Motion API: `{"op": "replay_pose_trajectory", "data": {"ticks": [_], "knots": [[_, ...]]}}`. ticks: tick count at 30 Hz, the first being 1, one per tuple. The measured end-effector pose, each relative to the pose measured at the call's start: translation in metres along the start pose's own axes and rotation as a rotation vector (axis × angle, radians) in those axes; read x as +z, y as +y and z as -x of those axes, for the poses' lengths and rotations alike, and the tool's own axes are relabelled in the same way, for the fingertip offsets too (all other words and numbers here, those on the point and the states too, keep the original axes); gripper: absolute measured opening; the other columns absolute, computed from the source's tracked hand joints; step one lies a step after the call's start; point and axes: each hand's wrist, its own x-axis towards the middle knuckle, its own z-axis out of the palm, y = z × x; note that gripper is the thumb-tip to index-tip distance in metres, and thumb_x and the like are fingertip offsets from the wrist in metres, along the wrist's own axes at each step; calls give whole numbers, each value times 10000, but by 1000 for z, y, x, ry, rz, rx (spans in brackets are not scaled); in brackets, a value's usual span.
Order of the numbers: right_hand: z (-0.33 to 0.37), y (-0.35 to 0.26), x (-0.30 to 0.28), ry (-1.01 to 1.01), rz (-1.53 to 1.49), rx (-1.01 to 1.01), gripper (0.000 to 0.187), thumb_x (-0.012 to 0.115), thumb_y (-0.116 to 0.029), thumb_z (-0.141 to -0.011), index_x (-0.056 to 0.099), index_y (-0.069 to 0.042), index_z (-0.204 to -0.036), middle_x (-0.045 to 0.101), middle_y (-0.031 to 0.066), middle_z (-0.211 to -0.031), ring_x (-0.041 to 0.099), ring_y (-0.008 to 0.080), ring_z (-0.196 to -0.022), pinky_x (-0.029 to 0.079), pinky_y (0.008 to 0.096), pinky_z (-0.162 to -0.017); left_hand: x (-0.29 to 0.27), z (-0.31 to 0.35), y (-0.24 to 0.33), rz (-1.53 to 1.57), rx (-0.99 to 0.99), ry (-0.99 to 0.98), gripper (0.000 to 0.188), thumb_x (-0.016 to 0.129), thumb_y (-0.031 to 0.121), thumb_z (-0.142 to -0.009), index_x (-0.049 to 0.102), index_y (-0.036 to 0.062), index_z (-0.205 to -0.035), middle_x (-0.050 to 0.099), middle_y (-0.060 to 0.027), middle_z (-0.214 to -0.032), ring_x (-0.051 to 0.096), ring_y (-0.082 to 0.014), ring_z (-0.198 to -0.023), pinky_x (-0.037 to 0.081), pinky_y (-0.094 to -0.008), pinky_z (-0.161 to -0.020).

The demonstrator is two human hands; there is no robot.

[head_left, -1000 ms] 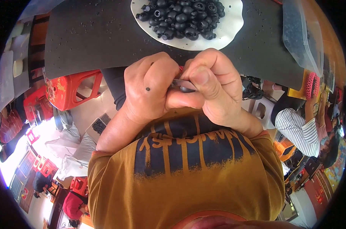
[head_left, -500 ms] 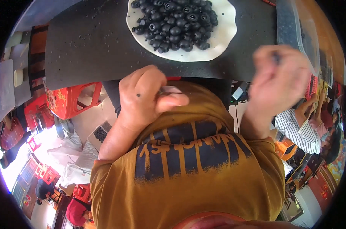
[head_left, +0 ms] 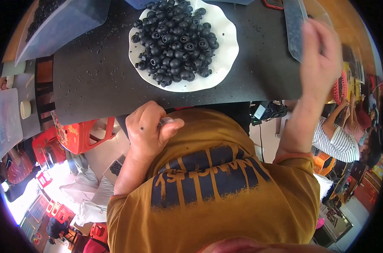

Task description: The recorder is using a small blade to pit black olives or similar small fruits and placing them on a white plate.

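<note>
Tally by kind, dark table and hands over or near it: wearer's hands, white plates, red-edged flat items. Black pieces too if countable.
Wearer's hands: 2 (left hand, right hand)
White plate: 1
Red-edged flat item: 1
Total: 4, excluding the black pieces, too overlapped to count exactly

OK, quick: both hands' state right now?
Left hand: closed on a small object, mostly hidden.
Right hand: open, blurred; can't tell if empty.
</note>
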Motion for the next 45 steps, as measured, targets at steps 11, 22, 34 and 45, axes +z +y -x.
{"op": "replay_pose_trajectory", "data": {"ticks": [11,22,34,45], "knots": [[-21,-36,104,-716,-116,-286,192,513,-30,-772,567,4,-953,525,133,-901,518,286,-880,427,351,-757,-6,7,4,-27,-72,-10,457,629,440,-740,446,42,-613,440,-76,-539,462,-257,-451,368,-322,-410],[-14,-38,106,-721,-47,-77,125,563,-79,-756,545,7,-845,525,150,-841,550,296,-768,444,340,-669,-11,5,1,-4,-56,-44,431,659,404,-721,459,38,-612,474,-80,-553,488,-267,-470,385,-328,-421],[44,-97,42,-663,-1380,850,281,482,-99,-858,508,43,-1098,557,84,-932,521,123,-777,428,236,-744,-10,-5,9,246,-98,32,444,673,424,-718,472,37,-638,438,-66,-533,439,-222,-449,353,-296,-420],[91,-125,43,-629,-1771,1085,174,526,-171,-873,493,-13,-938,539,92,-918,509,101,-796,436,217,-707,3,-10,26,267,-54,101,479,672,485,-672,493,41,-674,460,-55,-546,461,-195,-457,379,-274,-426]]}}
